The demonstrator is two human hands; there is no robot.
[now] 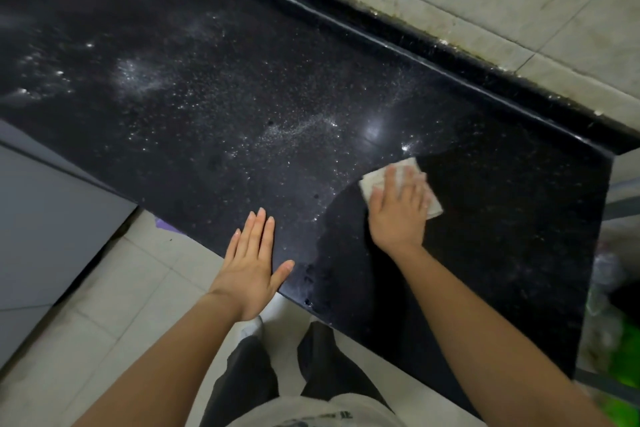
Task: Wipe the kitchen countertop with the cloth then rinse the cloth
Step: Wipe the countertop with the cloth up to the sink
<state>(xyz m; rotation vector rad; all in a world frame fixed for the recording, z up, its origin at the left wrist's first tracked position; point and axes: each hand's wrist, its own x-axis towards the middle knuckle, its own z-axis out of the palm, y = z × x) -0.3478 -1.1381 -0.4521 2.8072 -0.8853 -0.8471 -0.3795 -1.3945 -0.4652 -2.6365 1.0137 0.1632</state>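
Fingers (390,180) of the right hand (398,215) are laid straight and flat on a pale folded cloth (371,181).
The cloth is pressed onto the black speckled stone tabletop (207,114) near its right end, beside white specks; the left hand (249,263) is held flat, fingers straight and together, at the front edge.

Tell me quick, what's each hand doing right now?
Left hand: open, fingers straight, holding nothing, at the countertop front edge.
Right hand: open, flat fingers pressing the cloth onto the countertop.
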